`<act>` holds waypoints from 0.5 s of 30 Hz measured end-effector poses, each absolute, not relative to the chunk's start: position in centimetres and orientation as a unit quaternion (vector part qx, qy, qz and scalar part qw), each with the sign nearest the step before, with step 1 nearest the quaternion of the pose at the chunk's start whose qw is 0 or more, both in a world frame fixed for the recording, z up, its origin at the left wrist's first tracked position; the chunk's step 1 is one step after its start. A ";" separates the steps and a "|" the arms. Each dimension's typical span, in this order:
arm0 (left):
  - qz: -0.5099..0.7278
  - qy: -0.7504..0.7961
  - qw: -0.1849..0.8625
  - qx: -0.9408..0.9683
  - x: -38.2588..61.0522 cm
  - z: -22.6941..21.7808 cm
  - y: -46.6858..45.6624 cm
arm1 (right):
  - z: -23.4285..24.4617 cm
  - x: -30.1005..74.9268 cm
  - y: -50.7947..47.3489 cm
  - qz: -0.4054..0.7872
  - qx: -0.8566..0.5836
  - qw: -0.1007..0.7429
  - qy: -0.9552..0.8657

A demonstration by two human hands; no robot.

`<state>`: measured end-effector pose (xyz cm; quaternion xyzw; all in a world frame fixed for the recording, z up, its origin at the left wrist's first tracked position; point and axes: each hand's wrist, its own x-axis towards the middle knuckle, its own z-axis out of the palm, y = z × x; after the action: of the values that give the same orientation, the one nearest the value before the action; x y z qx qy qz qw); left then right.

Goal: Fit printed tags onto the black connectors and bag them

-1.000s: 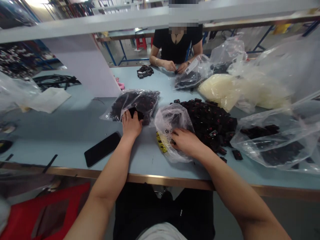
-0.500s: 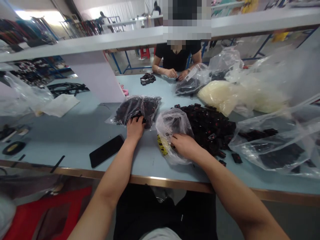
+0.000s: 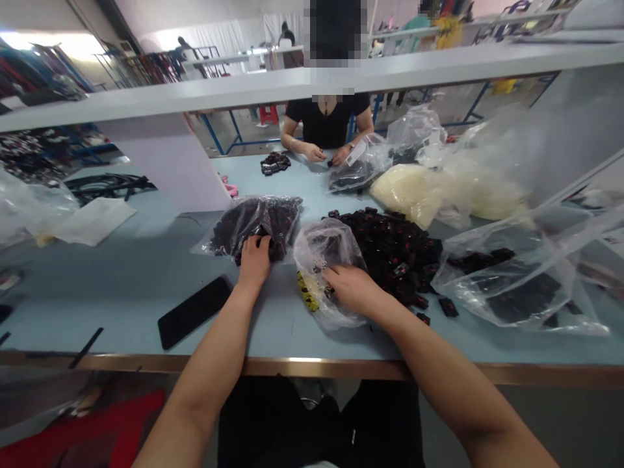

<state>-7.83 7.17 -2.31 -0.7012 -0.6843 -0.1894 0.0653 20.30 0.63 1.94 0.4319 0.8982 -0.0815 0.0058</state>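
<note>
My left hand (image 3: 254, 260) rests at the near edge of a clear bag of small black parts (image 3: 253, 224), its fingers curled over some of the dark pieces at the bag's mouth. My right hand (image 3: 351, 288) lies on a second clear plastic bag (image 3: 325, 250) with a yellow-and-black label, fingers bent and pressed into the plastic. Just right of that bag lies a loose heap of black parts with red marks (image 3: 390, 244) on the pale blue table (image 3: 121, 286).
A black phone (image 3: 194, 312) lies left of my left arm. Large clear bags (image 3: 511, 273) and a cream-coloured bagful (image 3: 414, 188) fill the right side. A person in a black top (image 3: 326, 117) works across the table beside another small pile (image 3: 273, 162). A white partition (image 3: 170, 162) stands at left.
My head has tipped up a little, so the table sits lower in view. Both hands have stayed on their bags; the left fingers have curled tighter over the dark parts.
</note>
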 end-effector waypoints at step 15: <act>-0.236 -0.724 0.079 -0.643 -6.4 -0.1 6.1 | 0.9 20.2 1.4 -0.094 0.445 -0.029 0.890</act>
<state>-6.44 6.06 -0.08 -0.6430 -0.7243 -0.2364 0.0785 20.21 1.43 0.87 0.4455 0.8899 -0.0937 -0.0293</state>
